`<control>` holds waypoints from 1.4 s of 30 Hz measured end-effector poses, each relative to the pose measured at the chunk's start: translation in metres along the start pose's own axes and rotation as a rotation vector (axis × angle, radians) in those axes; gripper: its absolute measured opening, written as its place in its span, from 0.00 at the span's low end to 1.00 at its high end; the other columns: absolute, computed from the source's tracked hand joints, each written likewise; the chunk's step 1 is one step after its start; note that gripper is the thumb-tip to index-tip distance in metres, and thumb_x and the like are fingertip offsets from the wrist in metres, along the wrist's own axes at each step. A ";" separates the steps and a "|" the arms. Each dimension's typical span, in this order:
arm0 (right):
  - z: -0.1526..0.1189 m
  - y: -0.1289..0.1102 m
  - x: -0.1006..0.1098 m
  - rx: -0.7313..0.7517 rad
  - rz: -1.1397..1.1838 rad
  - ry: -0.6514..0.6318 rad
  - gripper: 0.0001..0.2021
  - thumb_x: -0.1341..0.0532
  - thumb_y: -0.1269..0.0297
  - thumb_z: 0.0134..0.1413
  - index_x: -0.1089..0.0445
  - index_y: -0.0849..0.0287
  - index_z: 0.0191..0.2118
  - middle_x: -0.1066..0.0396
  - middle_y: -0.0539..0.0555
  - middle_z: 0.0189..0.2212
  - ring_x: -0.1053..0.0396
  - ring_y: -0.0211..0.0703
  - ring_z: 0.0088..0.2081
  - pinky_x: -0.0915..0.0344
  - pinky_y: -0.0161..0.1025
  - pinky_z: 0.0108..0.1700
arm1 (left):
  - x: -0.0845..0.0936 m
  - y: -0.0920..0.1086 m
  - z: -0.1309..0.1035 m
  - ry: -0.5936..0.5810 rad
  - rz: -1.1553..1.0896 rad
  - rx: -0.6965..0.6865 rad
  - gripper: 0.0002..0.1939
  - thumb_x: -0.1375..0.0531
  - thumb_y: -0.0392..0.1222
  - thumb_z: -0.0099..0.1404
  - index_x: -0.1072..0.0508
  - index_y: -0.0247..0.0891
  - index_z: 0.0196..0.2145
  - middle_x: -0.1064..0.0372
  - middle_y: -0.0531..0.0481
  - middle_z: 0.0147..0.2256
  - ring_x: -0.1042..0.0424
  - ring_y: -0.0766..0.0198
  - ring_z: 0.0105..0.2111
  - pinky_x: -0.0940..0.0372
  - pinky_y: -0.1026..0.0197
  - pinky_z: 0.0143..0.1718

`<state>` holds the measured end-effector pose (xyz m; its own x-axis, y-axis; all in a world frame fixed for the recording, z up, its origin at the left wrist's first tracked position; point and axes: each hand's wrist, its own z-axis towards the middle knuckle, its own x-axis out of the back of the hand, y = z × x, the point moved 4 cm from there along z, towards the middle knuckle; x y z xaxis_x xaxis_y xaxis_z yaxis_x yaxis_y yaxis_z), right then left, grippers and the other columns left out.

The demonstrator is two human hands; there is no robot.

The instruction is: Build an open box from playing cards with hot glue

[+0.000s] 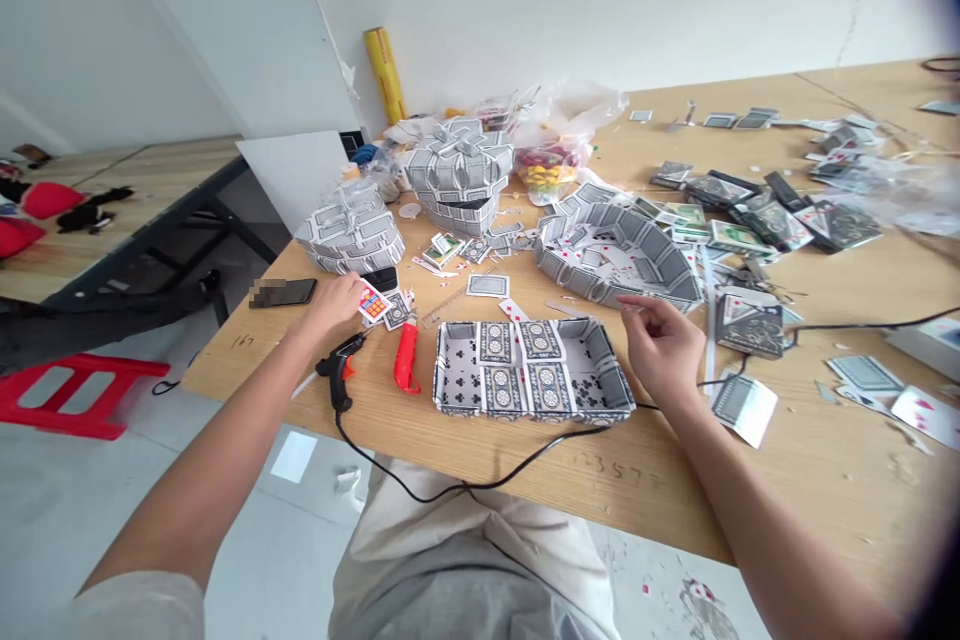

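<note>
Our left hand (337,300) pinches a red-and-white card (373,305) beside loose cards (396,313) on the bench (667,500). Our right hand (664,345) curls just beside the right end of the rectangular card tray (459,380), which lies near the bench's front edge; whether that hand grips anything, we cannot tell.

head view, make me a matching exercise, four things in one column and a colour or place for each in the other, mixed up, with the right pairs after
Column one
1. Glue gun
2. Utility knife
3. Cylindrical roll
4. Left hand

Column two
A. Yellow, near the wall
B. At a small colourful card
C. Red, lying between the glue gun and the rectangular tray
D. Black, with an orange trigger

Right pairs: 1-D, 2-C, 3-A, 4-B
</note>
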<state>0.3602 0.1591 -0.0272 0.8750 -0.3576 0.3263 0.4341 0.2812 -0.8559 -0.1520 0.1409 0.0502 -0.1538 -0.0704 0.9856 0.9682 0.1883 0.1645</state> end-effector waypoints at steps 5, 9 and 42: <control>0.000 0.003 -0.001 -0.013 0.014 -0.015 0.14 0.34 0.54 0.65 0.18 0.59 0.44 0.43 0.42 0.17 0.49 0.37 0.21 0.53 0.39 0.25 | 0.014 0.023 -0.026 0.100 -0.196 0.023 0.17 0.53 0.45 0.77 0.25 0.40 0.42 0.18 0.39 0.46 0.21 0.51 0.45 0.32 0.56 0.46; -0.002 -0.002 -0.001 0.012 -0.011 -0.017 0.14 0.34 0.54 0.65 0.18 0.59 0.44 0.44 0.42 0.17 0.49 0.38 0.20 0.54 0.39 0.25 | 0.016 0.061 -0.077 0.236 -0.728 -0.016 0.17 0.49 0.53 0.77 0.31 0.43 0.34 0.24 0.49 0.34 0.28 0.59 0.32 0.34 0.60 0.35; -0.157 -0.090 0.011 -0.419 0.207 -0.636 0.26 0.33 0.40 0.63 0.22 0.58 0.26 0.32 0.52 0.20 0.38 0.42 0.23 0.42 0.37 0.25 | -0.011 -0.100 -0.109 0.328 -0.298 0.396 0.20 0.43 0.48 0.73 0.25 0.39 0.57 0.19 0.46 0.35 0.18 0.51 0.40 0.29 0.53 0.50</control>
<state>0.2972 -0.0096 -0.0095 0.9387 0.2789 0.2028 0.2431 -0.1181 -0.9628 -0.2261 0.0162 0.0185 -0.2779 -0.4632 0.8416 0.7358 0.4606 0.4965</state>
